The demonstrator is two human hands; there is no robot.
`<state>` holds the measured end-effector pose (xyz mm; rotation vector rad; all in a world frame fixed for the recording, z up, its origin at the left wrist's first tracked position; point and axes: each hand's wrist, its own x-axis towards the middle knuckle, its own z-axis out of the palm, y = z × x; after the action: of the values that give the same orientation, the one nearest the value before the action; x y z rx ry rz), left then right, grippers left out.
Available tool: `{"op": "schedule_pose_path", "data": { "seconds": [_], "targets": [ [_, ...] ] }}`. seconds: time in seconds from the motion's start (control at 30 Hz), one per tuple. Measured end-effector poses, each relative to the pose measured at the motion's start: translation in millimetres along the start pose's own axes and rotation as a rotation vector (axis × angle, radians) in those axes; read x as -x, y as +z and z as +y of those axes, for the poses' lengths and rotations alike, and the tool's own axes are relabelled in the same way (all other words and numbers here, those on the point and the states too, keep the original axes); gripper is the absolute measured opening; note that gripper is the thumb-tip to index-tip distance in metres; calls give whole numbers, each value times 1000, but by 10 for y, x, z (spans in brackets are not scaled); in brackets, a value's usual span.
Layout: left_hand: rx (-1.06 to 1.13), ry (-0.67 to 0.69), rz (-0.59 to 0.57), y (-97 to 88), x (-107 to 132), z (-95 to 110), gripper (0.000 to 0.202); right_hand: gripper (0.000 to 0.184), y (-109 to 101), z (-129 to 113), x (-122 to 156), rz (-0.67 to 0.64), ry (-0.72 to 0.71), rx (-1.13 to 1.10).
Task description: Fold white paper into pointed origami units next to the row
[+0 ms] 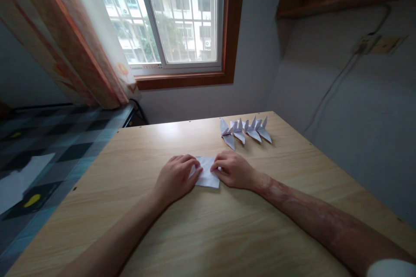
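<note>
A small white sheet of paper (208, 177) lies on the wooden table between my two hands. At its left edge my left hand (182, 175) is closed, thumb and fingers pinching the paper. My right hand (234, 169) grips the opposite edge in the same way, its fingertips curled over the sheet. Both hands rest low on the tabletop. Some of the paper is hidden under the fingers, so its folds there cannot be made out.
Several folded white paper cranes (245, 132) stand in a row at the table's (156, 233) back right. To the left, a checked bedspread (65, 138) carries loose white paper (24, 179). A wall with a cord (328, 88) borders the right side; a window (185, 17) is ahead.
</note>
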<state>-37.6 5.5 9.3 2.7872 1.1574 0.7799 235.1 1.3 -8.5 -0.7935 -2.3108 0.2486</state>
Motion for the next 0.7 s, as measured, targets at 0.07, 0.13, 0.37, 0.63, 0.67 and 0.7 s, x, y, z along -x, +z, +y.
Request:
{"op": "schedule_pose_path", "data": {
  "seconds": [0.07, 0.13, 0.37, 0.63, 0.67, 0.7],
  "targets": [
    [27, 38, -22, -10, -12, 10, 21, 11, 15, 14, 0, 36, 45, 40],
    [75, 104, -37, -6, -23, 0, 29, 15, 27, 22, -1, 81, 125, 66],
    [123, 197, -42, 22, -20, 1, 20, 36, 39, 34, -11, 78, 225, 67],
    [263, 172, -108, 2, -9, 88, 20, 61, 82, 149, 15, 173, 327, -99],
    [275, 176, -104, 2, -11, 87, 22, 63, 84, 168, 18, 189, 346, -126],
    [283, 178, -98, 4, -13, 83, 24, 61, 84, 183, 18, 206, 362, -147]
  ]
}}
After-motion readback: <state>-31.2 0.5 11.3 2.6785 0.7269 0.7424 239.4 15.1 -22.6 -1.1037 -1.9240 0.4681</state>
